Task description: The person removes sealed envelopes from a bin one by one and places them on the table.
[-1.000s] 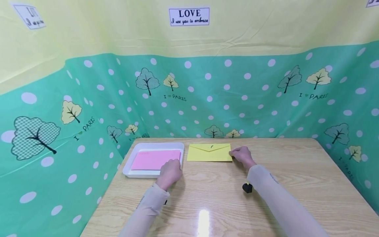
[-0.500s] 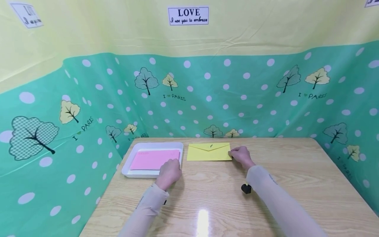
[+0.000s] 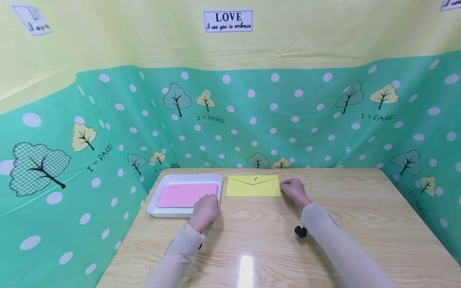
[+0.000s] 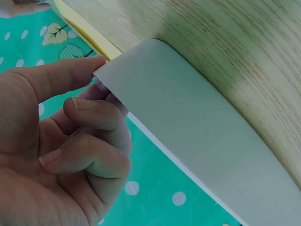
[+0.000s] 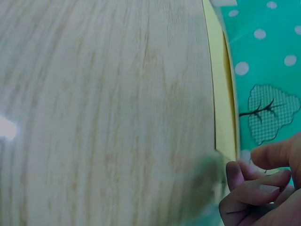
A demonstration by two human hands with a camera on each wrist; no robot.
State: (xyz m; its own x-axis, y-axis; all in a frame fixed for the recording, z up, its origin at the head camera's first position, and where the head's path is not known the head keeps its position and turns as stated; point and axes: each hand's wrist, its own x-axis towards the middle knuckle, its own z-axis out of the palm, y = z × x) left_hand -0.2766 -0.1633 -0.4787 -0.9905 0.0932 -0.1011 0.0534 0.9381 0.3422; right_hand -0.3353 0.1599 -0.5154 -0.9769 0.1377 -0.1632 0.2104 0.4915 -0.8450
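Observation:
A pink envelope [image 3: 185, 195] lies in a white tray [image 3: 153, 210] at the table's left. My left hand [image 3: 206, 211] is at the tray's right front corner; in the left wrist view its thumb and a finger pinch the rim of the tray wall [image 4: 183, 117]. To the tray's right, a yellow envelope [image 3: 252, 190] rests flap side up on the table. My right hand [image 3: 295, 190] is just beside its right edge. From the right wrist, the thumb stands apart from the bent fingers [image 5: 249, 193], and nothing shows between them.
The wood-grain table [image 3: 259, 232] carries all of this. A green and yellow printed cloth [image 3: 252, 120] hangs behind it and along both sides. Under the right cuff shows a small black item [image 3: 300, 231].
My right fingertips have come off the yellow envelope's right edge, which they overlapped before. The left hand stays at the tray corner. The head view has shifted slightly.

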